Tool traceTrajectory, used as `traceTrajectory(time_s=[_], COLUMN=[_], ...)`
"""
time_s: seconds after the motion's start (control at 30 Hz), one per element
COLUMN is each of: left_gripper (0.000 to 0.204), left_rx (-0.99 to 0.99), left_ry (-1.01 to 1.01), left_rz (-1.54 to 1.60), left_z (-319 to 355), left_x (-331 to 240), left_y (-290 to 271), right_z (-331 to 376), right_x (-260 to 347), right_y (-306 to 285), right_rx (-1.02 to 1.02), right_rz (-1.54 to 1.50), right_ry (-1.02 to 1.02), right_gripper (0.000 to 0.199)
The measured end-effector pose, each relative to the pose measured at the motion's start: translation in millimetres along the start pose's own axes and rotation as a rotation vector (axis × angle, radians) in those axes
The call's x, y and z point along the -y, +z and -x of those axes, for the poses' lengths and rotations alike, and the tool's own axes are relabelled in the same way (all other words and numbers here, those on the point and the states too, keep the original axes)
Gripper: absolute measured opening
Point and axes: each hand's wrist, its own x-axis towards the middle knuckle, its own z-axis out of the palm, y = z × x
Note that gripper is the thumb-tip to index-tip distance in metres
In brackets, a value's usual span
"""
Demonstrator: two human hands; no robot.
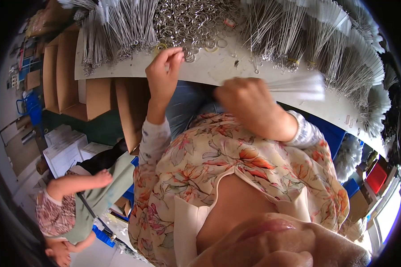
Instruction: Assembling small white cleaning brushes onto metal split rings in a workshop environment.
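Over the front edge of the table, my left hand (161,75) pinches thumb and forefinger together at a metal ring (189,56), beside a loose heap of the same silvery rings (187,22). My right hand (249,104) is closed around thin wire-handled brushes (294,86). Their wires and pale bristle ends stick out to the right, smeared by motion, so I cannot tell how many there are. The fingers of that hand curl in front of my body, and what lies between their tips is hidden.
Bundles of similar brushes (116,31) lie at the far left of the table (200,66), with more bundles (343,58) along the right. Open cardboard boxes (98,95) stand left of my left arm. Another person (62,204) is at lower left, beside white boxes (64,153).
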Motion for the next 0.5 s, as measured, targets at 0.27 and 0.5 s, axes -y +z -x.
traceTrajectory(time_s=[0.27, 0.5], left_gripper=[0.015, 0.011], left_rx=[0.27, 0.225], left_ry=[0.554, 0.69], left_rz=[-0.885, -0.912], left_z=[-56.2, -62.9], left_x=[-10.6, -17.6], left_y=[18.2, 28.1], right_z=[86.6, 48.7], right_x=[-64.8, -67.7], right_y=[32.4, 31.8], right_rx=[-0.009, -0.396], right_rz=[0.046, -0.637], right_ry=[0.544, 0.438], right_gripper=[0.005, 0.01])
